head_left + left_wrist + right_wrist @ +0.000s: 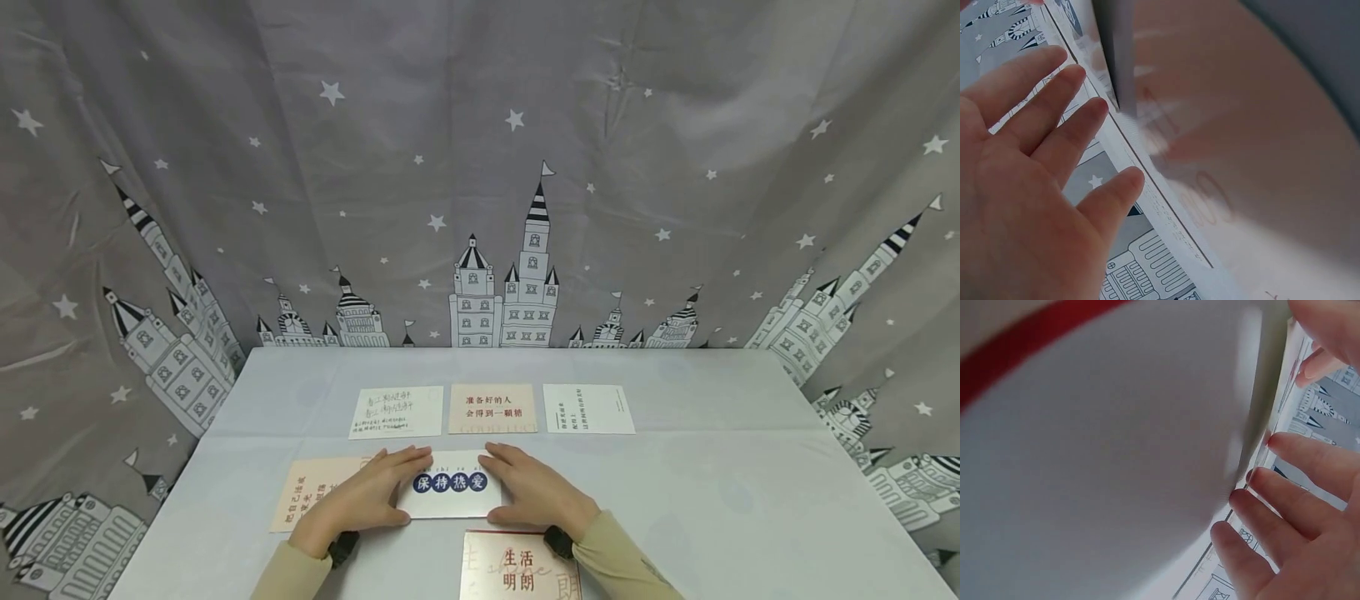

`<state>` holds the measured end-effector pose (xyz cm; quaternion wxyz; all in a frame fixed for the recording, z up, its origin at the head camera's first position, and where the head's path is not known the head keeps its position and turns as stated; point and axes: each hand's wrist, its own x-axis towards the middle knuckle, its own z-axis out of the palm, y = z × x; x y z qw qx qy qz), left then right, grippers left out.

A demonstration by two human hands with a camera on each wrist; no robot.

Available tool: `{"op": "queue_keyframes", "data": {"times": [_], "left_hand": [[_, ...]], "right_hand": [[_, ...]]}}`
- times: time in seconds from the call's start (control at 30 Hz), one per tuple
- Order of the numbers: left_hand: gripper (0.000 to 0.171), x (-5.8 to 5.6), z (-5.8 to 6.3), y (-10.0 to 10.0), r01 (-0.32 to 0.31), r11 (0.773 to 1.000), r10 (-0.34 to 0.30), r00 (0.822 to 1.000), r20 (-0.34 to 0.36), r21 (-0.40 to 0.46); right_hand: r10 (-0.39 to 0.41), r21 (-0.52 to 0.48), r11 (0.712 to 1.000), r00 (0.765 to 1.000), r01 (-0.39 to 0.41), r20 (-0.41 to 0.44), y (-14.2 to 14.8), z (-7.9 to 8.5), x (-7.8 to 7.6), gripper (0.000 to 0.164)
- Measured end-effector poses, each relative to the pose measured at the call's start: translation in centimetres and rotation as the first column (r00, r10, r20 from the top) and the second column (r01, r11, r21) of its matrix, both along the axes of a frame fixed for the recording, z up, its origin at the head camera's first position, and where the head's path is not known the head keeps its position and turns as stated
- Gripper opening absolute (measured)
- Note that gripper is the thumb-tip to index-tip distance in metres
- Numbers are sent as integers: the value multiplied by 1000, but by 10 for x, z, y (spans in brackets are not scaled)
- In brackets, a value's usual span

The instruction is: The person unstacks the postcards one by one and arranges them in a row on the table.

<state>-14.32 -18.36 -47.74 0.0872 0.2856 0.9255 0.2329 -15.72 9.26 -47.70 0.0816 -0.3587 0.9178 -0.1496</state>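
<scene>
We see a white rectangular paper card [450, 503] patterned with dark-blue discs and white characters — beyond it, a pinkish-cream rectangular paper card [493, 422] with red lettering; farther behind the white card — a grey fabric curtain [420, 83] with white stars, black-and-white castles.

I count six cards in all; one is the blue-circled card [450, 503], with four blue circles [441, 483] across it and one character in each; on its far side lie three in a row, one handwritten card [397, 412], one beige card [493, 423] and one white card [600, 412]; to its left is one peach card [300, 500]; on its near side, one red-edged card [517, 567] with four bold characters; there are two hands, a left hand [371, 496] and a right hand [536, 492], one at either end of the blue-circled card; nearer than it, two black wrist devices [342, 550] and two sleeves [288, 575]; one table [712, 500] beneath it; one printed curtain [420, 83] well beyond it.
</scene>
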Motion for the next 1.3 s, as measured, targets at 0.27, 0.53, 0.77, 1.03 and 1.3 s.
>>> {"op": "queue_keyframes", "data": {"times": [0.27, 0.53, 0.77, 1.03, 1.3], "left_hand": [[76, 1, -1, -2, -29, 1000, 29, 1000, 0, -7], [77, 0, -1, -4, -30, 999, 30, 1000, -6, -13], [77, 1, 0, -4, -26, 1000, 26, 1000, 4, -9], [77, 4, -2, -7, -24, 1000, 24, 1000, -14, 12], [83, 11, -2, -2, -13, 999, 15, 999, -47, 40]], "right_hand": [[2, 6, 1000, 1000, -2, -10, -4, -3, -5, 76], [13, 19, 1000, 1000, -13, -25, -6, -4, -6, 76], [15, 34, 999, 1000, -14, -26, -5, -4, -6, 75], [17, 6, 1000, 1000, -17, -22, -2, -5, -3, 74], [4, -77, 997, 1000, -3, 10, 15, -5, 6, 76]]}}
